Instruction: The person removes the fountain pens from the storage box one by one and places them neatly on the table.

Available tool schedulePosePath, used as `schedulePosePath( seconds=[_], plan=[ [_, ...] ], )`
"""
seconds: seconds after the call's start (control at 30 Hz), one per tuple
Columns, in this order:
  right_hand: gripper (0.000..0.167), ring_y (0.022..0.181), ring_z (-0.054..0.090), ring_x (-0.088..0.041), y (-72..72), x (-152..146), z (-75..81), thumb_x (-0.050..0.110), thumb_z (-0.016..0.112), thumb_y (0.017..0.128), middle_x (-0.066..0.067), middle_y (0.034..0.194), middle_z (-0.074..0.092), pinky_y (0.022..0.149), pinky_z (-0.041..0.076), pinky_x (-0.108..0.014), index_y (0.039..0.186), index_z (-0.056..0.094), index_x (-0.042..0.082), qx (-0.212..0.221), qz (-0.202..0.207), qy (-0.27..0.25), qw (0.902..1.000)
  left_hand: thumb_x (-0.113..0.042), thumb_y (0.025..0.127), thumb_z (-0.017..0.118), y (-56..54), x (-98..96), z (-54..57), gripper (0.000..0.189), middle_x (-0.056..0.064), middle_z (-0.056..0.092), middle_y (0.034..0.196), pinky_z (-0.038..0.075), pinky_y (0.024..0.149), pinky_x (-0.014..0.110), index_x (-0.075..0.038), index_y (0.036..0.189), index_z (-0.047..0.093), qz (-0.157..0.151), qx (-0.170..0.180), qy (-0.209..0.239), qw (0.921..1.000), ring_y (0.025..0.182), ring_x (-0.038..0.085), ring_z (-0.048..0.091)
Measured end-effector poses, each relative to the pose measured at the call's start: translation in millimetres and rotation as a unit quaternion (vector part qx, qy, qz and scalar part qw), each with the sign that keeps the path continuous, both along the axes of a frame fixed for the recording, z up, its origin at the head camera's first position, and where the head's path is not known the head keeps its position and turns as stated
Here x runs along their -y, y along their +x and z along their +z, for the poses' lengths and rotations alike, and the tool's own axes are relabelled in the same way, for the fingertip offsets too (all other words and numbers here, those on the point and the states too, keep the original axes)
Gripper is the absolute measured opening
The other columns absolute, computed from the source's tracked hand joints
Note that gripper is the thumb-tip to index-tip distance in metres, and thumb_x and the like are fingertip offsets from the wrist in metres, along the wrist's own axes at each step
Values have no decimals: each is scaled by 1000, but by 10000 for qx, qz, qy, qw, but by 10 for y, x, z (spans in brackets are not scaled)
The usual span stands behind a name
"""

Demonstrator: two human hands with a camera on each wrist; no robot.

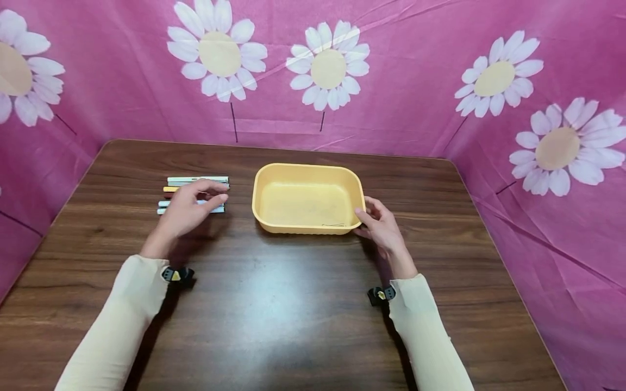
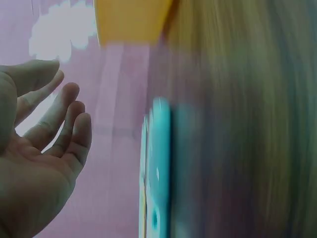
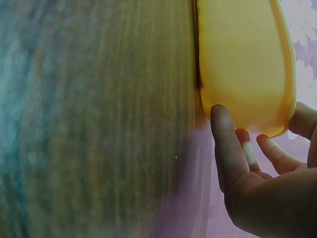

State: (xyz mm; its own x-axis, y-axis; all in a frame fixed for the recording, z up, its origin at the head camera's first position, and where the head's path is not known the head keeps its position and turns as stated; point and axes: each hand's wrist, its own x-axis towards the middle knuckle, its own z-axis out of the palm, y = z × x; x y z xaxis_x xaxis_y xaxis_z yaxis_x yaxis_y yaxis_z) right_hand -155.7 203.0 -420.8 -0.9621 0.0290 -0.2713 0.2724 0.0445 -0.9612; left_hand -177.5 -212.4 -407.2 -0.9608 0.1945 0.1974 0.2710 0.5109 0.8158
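Note:
Several slim markers, mostly pale with a yellow one among them, lie side by side on the left of the table. Over them hovers my left hand, fingers loosely bent, hiding part of the row. In the left wrist view that hand holds nothing, and a turquoise marker shows beside it. A yellow plastic tray stands in the middle of the table. My right hand grips its near right corner, thumb over the rim; fingers touch the outer wall in the right wrist view.
Thin dark lines show inside the tray near its front right. The brown wood-grain table ends at a back edge against a pink cloth with large white daisies. Each wrist wears a small black camera strap.

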Motion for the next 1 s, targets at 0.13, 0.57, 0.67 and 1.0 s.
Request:
schedulePosePath(
  seconds=[0.13,0.57,0.67,1.0],
  plan=[
    [51,93,68,-17,-4,5,2,10,57,104,-26,140,49,78,59,-30,152,41,4,2,-31,19,10000,-15,98,68,43,-245,45,27,17,69,119,47,84,28,-1,122,69,-400,124,230,9989,99,21,61],
    [51,93,68,-18,-4,8,8,10,57,104,-26,141,49,81,59,-33,152,40,3,-23,-10,10,10000,-10,97,69,6,-893,44,28,20,66,124,52,93,43,1,122,67,-1186,125,772,9899,106,28,66],
    [51,93,68,-18,-5,10,10,10,57,104,-26,140,49,81,59,-34,152,40,3,-18,-13,-7,10000,-10,97,69,-14,-1012,33,26,20,68,121,53,94,44,1,121,68,-1271,53,738,9891,106,28,66],
    [53,92,66,-15,-11,7,5,13,59,103,-25,139,48,81,58,-31,152,40,4,46,-32,64,10000,-10,93,73,-126,-1231,80,30,15,71,105,54,89,42,4,118,66,-1314,464,184,9901,100,27,65]
  ],
)
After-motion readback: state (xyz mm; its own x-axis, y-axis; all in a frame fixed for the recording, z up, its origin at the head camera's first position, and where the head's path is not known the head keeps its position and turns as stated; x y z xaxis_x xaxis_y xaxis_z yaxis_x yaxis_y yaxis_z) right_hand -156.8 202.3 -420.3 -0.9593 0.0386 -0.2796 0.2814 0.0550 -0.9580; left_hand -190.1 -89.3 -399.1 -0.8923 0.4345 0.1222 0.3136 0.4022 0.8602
